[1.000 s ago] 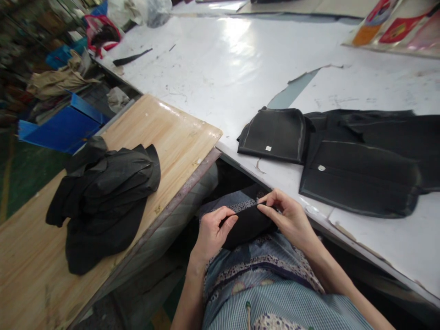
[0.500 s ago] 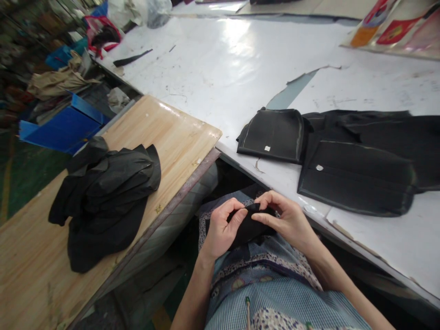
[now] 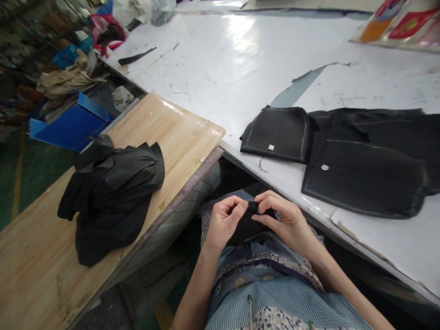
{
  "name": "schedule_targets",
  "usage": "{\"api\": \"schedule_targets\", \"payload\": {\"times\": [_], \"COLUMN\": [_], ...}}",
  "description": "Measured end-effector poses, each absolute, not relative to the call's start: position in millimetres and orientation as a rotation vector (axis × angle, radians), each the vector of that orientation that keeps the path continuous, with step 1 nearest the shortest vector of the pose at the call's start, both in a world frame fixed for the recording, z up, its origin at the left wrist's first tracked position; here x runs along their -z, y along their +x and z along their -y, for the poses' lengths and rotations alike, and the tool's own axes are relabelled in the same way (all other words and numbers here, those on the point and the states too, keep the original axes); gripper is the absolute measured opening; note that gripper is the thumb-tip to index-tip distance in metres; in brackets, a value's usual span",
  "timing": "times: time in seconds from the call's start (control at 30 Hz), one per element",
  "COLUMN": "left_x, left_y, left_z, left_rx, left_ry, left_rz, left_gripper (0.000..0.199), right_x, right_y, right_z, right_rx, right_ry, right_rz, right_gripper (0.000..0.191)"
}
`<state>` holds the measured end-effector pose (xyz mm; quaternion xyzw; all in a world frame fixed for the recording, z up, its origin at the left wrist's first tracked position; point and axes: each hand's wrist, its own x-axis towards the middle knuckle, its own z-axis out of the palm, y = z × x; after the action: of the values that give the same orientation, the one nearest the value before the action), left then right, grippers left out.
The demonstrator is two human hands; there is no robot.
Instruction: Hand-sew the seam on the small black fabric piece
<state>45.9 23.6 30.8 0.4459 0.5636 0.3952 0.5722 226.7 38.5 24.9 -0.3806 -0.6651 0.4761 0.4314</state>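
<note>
Head view: left hand [image 3: 228, 221] and right hand [image 3: 282, 219] pinch the upper edge of a black cloth [image 3: 243, 228]. Black folded pieces [image 3: 364, 178] lie nearby on the white table [image 3: 213, 68].

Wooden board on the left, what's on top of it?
A crumpled heap of black fabric lies on the wooden board. The patch beneath is covered, so I can't see it.

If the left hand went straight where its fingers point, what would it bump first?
Probably the right hand, just past the bit of black cloth that the left hand holds. Depth is hard to tell.
</note>
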Motion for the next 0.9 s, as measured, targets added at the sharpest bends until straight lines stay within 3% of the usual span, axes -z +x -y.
{"api": "schedule_targets", "payload": {"times": [0.6,0.77,0.9], "left_x": [-37,-33,-32], "left_y": [57,57,60], "left_z": [-31,-30,-28], "left_rx": [-0.806,-0.805,-0.814], "left_ry": [1.092,1.097,1.118], "left_rz": [-1.412,-1.423,-1.444], "left_gripper": [0.021,0.019,0.018], "right_x": [-23,-21,-20], "right_y": [231,233,234], "right_z": [-38,-39,-44], "right_rx": [-1.128,-1.364,-1.619], "right_ry": [-0.994,-1.055,-1.135], "right_rz": [1.814,1.594,1.352], "right_gripper": [0.014,0.011,0.020]}}
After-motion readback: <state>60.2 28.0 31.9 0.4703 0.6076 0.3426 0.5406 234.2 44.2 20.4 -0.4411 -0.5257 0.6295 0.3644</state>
